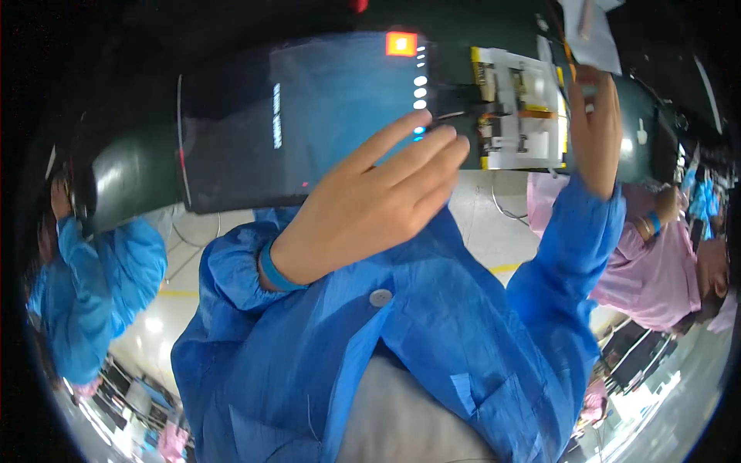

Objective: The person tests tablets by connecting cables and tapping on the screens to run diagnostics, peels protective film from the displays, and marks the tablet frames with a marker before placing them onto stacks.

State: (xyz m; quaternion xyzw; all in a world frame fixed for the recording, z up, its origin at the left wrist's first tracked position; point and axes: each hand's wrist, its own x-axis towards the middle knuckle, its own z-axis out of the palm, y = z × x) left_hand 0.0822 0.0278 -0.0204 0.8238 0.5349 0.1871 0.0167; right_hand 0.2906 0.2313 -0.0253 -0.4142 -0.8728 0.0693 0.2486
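My left hand (pixel 378 197) reaches across the right part of a large dark flat screen (pixel 231 131), fingers stretched out and slightly spread. Its index fingertip lies over a column of round icons at the screen's right edge; I cannot tell whether it touches. My right hand (pixel 598 127) is raised at the right, its fingertips partly hidden behind a small white sheet (pixel 590 35) that they appear to pinch. Between the hands sits a flat white assembly (pixel 529 108) with yellow edges, dark connectors and an orange ribbon across it. A dark cable links it toward the screen.
The dark green worktop (pixel 131 166) extends to both sides. A person in blue (pixel 100 285) is at the left, a person in pink (pixel 648 262) at the right. A thin cable (pixel 502 204) hangs below the worktop edge. An orange wire (pixel 570 58) runs beside my right hand.
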